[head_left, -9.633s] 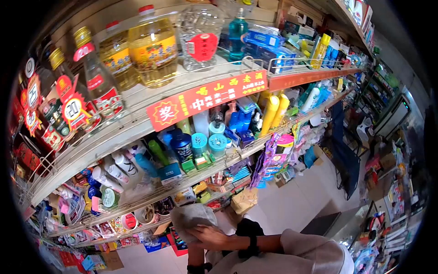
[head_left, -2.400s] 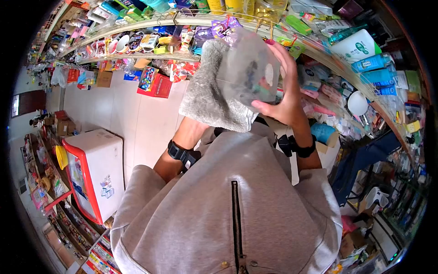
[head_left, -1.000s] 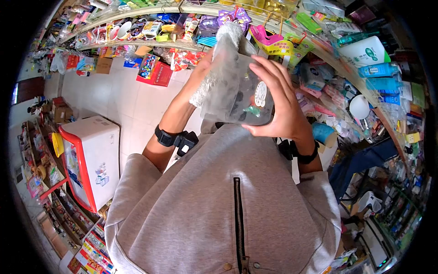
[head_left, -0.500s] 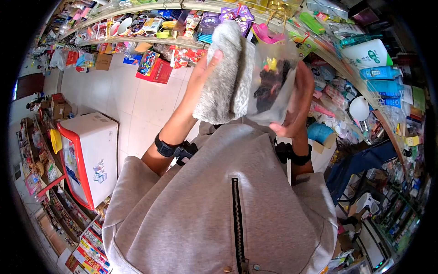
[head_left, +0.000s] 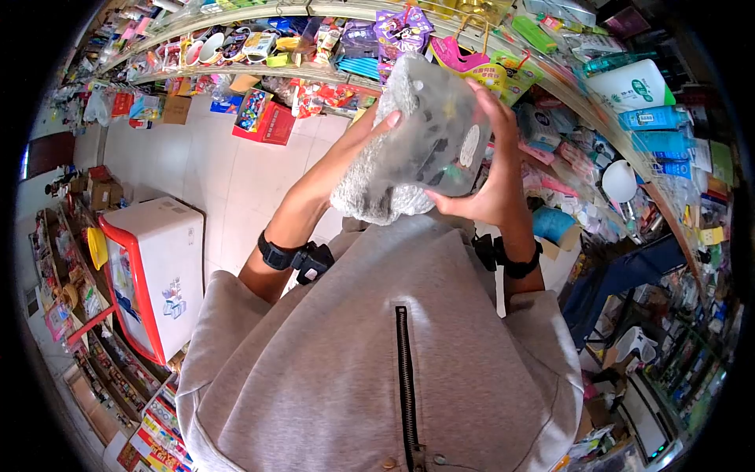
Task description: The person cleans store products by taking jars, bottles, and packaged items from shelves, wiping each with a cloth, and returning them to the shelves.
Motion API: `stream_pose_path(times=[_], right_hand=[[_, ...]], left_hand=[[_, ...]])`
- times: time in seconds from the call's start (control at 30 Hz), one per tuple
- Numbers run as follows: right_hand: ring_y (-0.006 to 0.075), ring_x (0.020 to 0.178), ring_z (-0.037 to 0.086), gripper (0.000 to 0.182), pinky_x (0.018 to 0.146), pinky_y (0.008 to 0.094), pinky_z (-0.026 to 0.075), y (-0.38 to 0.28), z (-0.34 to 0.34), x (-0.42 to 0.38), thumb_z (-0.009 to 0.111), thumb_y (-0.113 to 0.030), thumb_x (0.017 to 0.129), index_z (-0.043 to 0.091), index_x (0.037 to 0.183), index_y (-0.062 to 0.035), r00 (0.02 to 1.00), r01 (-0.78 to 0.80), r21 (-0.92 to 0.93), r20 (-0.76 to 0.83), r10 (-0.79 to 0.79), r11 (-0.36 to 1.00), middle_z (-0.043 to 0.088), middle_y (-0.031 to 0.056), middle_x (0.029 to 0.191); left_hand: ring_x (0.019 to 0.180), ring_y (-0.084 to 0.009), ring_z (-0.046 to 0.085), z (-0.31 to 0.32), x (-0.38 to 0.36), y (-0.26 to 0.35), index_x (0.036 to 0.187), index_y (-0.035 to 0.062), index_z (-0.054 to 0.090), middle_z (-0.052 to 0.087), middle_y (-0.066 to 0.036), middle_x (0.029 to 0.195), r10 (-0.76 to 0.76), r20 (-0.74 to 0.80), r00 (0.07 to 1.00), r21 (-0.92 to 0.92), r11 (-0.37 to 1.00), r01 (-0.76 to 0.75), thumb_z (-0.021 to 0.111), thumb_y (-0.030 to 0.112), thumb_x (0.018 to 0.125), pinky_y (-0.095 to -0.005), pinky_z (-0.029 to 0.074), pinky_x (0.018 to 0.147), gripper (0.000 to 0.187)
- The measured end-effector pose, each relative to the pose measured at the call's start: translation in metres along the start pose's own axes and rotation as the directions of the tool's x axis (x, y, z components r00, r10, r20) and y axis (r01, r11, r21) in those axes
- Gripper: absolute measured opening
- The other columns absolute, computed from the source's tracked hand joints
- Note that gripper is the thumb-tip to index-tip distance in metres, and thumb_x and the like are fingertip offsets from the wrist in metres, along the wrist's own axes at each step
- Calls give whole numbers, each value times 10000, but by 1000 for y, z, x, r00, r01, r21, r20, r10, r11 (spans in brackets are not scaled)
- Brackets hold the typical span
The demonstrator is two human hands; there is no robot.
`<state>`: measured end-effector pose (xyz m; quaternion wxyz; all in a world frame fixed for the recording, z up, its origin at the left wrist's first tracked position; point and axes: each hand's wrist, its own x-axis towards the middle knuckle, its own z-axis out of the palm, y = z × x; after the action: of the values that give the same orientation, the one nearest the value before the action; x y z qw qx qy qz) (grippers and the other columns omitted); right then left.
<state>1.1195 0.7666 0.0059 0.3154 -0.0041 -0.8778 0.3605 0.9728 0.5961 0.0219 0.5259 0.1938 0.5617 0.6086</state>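
My left hand (head_left: 354, 149) is closed on a thick, fluffy grey cloth (head_left: 366, 189), with the thumb lying over its upper side. Against the cloth rests a translucent plastic container (head_left: 444, 130), with a pale oval mark near its right end and dark shapes dimly visible through its wall. My right hand (head_left: 499, 177) grips the container from the right, fingers along the far edge and thumb at the near edge. Part of the cloth is hidden behind the container. Both things are held up in front of my chest.
Shelves packed with goods curve across the back, with hanging purple packets (head_left: 399, 35). Toiletry bottles (head_left: 631, 85) stand at the right. A white freezer with a red frame (head_left: 169, 267) is at the left. A red box (head_left: 271, 122) sits beyond my left hand.
The container has moved left and turned, from beside the cloth to lying against it and partly covering it. The cloth has tilted and come down slightly.
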Motion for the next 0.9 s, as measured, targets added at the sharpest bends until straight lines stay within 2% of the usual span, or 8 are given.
stream_pose_path(times=[0.2,0.27,0.33,0.4,0.6,0.7,0.8,0.9], right_hand=[[349,1357,411,1159,1122,463,337,4,4,6,906,-198,504,308,1482,-29,998,-49,99,-19,51,994,407,196,1470],[342,1353,414,1129,1124,459,336,1,4,6,897,-190,532,308,1482,-26,995,-87,114,-46,93,990,401,192,1473],[335,1350,417,1100,1125,454,336,6,8,6,888,-181,560,308,1481,-23,988,-124,130,-71,134,984,395,188,1476],[340,1271,469,1111,1096,452,361,23,21,3,919,-172,554,312,1471,-12,940,-178,153,-265,214,972,428,210,1415],[297,1289,448,1058,1109,421,321,-9,41,13,904,-314,672,302,1487,-10,941,-208,37,-266,210,977,419,173,1420],[276,1146,538,791,1000,388,421,4,44,5,816,-201,785,395,1427,-9,915,-213,364,-252,316,907,514,186,1318],[226,1132,558,704,976,356,447,14,37,3,759,-98,829,389,1421,-5,837,-372,666,-61,544,647,540,143,1294],[223,1165,542,685,975,352,444,18,44,4,740,-69,845,369,1417,0,859,-245,680,-179,480,691,524,150,1318]], left_hand=[[1203,-171,548,-15,5,-35,1494,19,333,531,-106,1374,171,-93,981,3,985,-171,524,319,1032,-324,477,992,583],[1146,-177,586,-24,9,-40,1450,23,399,582,-98,1295,75,-130,989,-252,962,-106,542,308,1022,-332,497,965,533],[1103,-213,617,-19,15,-43,1397,33,454,606,-115,1245,77,-195,978,-279,951,-131,510,354,1028,-370,514,957,492],[1126,-253,616,-12,15,-38,1377,43,469,601,-141,1254,13,-243,970,-603,781,-162,453,428,1036,-414,506,987,515],[1171,-307,594,22,4,-9,1389,12,438,571,-182,1302,94,-348,933,-511,815,-273,340,515,1041,-449,485,1021,620],[1166,-302,596,8,15,-13,1387,25,442,567,-174,1307,332,-351,875,-382,803,-458,326,540,1032,-446,491,1005,636],[1164,-300,597,4,18,-13,1384,32,446,570,-170,1301,278,-348,895,-377,833,-405,334,546,1027,-443,493,1000,636],[1162,-298,597,8,21,-12,1382,40,450,574,-167,1294,213,-347,913,-386,855,-346,341,553,1022,-440,495,995,637]])
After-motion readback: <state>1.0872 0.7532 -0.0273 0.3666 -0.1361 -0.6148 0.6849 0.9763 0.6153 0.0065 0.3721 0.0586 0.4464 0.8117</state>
